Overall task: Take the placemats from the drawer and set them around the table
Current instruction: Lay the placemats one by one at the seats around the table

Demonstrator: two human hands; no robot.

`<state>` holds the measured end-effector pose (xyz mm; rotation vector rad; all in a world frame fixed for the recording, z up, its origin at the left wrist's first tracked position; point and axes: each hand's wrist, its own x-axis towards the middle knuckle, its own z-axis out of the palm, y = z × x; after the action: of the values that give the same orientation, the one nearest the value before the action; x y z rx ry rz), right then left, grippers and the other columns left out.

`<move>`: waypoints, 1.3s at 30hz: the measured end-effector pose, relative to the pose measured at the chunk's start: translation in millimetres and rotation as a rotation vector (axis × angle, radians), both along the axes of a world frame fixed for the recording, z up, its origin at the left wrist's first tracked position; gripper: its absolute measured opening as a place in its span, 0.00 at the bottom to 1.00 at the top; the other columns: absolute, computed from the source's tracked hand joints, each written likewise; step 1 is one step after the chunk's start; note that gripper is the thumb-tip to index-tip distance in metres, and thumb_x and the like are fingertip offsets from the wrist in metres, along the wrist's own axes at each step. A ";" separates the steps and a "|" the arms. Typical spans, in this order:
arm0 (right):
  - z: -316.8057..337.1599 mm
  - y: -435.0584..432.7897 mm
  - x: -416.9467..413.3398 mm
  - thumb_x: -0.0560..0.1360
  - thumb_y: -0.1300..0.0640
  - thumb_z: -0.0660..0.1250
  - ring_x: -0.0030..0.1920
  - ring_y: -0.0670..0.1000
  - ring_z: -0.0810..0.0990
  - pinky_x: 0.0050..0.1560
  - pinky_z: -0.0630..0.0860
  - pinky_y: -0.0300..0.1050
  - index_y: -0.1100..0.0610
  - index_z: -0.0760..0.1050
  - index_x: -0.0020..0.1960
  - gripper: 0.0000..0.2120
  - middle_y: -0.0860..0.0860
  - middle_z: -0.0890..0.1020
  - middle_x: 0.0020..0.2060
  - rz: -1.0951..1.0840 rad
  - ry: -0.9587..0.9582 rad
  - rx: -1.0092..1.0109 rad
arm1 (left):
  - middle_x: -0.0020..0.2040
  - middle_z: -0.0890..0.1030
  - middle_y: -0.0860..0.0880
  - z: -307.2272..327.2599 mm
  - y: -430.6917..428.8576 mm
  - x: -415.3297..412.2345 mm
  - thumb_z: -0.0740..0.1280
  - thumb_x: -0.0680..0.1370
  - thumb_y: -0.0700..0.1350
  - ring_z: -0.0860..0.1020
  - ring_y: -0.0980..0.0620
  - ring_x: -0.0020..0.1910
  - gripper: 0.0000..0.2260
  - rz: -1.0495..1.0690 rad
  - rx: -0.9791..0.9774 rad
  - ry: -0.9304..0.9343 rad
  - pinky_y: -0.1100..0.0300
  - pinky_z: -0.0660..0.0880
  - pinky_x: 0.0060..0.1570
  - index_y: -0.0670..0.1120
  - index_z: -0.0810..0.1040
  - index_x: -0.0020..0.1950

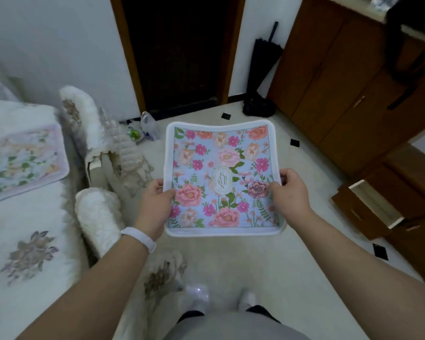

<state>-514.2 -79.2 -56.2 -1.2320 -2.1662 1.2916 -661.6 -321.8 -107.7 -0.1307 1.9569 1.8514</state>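
The task looks partly done. One paler placemat (22,163) lies flat on the cloth-covered bench (22,229) at the far left. A second one, the floral placemat (221,177), is out of the drawer and in the air, not yet set down. The drawer (375,207) stands pulled out low on the brown cabinet (341,82) at the right. Its inside shows only as a pale strip, so I cannot tell whether more mats wait in it. What is left, as I judge it, is to carry this mat over to the bench on the left, lay it at a free place beside one of the fluffy-covered chairs (98,217), and repeat for any others. The floral placemat hangs roughly level over the floor (231,266), printed side up, well apart from the bench and between the two forearms. The left hand (155,207) pinches its left edge, thumb (168,193) pressed on top of the white border, with the other fingers out of sight beneath. The right hand (288,195) grips the right edge at about the same height. There the thumb lies on the printed face near a dark pink flower, and the fingers (286,176) curl round the rim from below. Both grips sit at about the middle of their sides. The far edge bows a little and the near edge dips toward the person's body.
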 end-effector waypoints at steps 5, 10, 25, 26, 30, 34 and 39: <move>-0.9 1.6 -78.7 0.74 0.61 0.65 0.33 0.41 0.81 0.22 0.75 0.37 0.48 0.74 0.47 0.08 0.48 0.81 0.43 0.156 0.052 -0.070 | 0.48 0.84 0.45 3.8 -19.3 -31.2 0.65 0.79 0.38 0.85 0.43 0.44 0.05 0.190 0.028 -0.024 0.48 0.83 0.37 0.48 0.77 0.50; -11.4 -4.0 -169.7 0.74 0.62 0.65 0.30 0.45 0.82 0.22 0.74 0.37 0.50 0.75 0.46 0.08 0.52 0.82 0.43 0.366 0.081 -0.163 | 0.46 0.84 0.45 2.5 -43.5 -57.0 0.65 0.79 0.38 0.84 0.48 0.39 0.05 0.453 -0.050 0.016 0.55 0.81 0.32 0.48 0.77 0.48; -2.6 -147.0 -348.6 0.76 0.61 0.65 0.31 0.40 0.81 0.20 0.72 0.35 0.49 0.75 0.48 0.07 0.48 0.82 0.43 1.350 0.020 -0.265 | 0.40 0.85 0.43 41.4 -107.5 11.6 0.63 0.79 0.36 0.85 0.45 0.35 0.03 1.331 -0.031 -0.045 0.56 0.80 0.28 0.43 0.75 0.50; -2.0 -160.8 -347.4 0.76 0.61 0.65 0.31 0.40 0.81 0.21 0.72 0.35 0.49 0.75 0.48 0.07 0.48 0.82 0.43 1.401 0.013 -0.272 | 0.41 0.85 0.43 41.1 -111.9 22.8 0.64 0.79 0.37 0.85 0.45 0.35 0.03 1.381 -0.045 -0.059 0.56 0.80 0.28 0.43 0.75 0.51; -2.8 -229.3 -339.9 0.78 0.58 0.64 0.35 0.45 0.83 0.26 0.77 0.40 0.50 0.74 0.52 0.05 0.47 0.82 0.44 1.631 -0.065 -0.279 | 0.40 0.85 0.44 31.5 -136.5 68.6 0.64 0.80 0.39 0.85 0.44 0.34 0.03 1.585 -0.059 -0.089 0.55 0.80 0.28 0.44 0.76 0.51; -8.2 -290.9 -328.9 0.79 0.58 0.63 0.38 0.48 0.82 0.25 0.76 0.40 0.52 0.73 0.54 0.05 0.49 0.80 0.45 1.783 -0.113 -0.196 | 0.37 0.85 0.46 10.0 -161.2 99.0 0.65 0.79 0.38 0.85 0.45 0.33 0.03 1.727 -0.028 -0.117 0.53 0.80 0.28 0.44 0.78 0.51; -27.0 -354.4 -313.3 0.78 0.58 0.63 0.33 0.45 0.80 0.21 0.71 0.33 0.50 0.72 0.50 0.03 0.49 0.80 0.43 1.907 -0.167 -0.134 | 0.34 0.85 0.49 -17.3 -195.8 117.1 0.64 0.80 0.37 0.84 0.49 0.29 0.06 1.810 -0.033 -0.142 0.56 0.79 0.25 0.46 0.78 0.49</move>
<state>-827.5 -433.7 -83.2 1.3572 -3.1986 1.6874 -544.6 -517.6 -125.1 -2.5853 1.6195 2.3499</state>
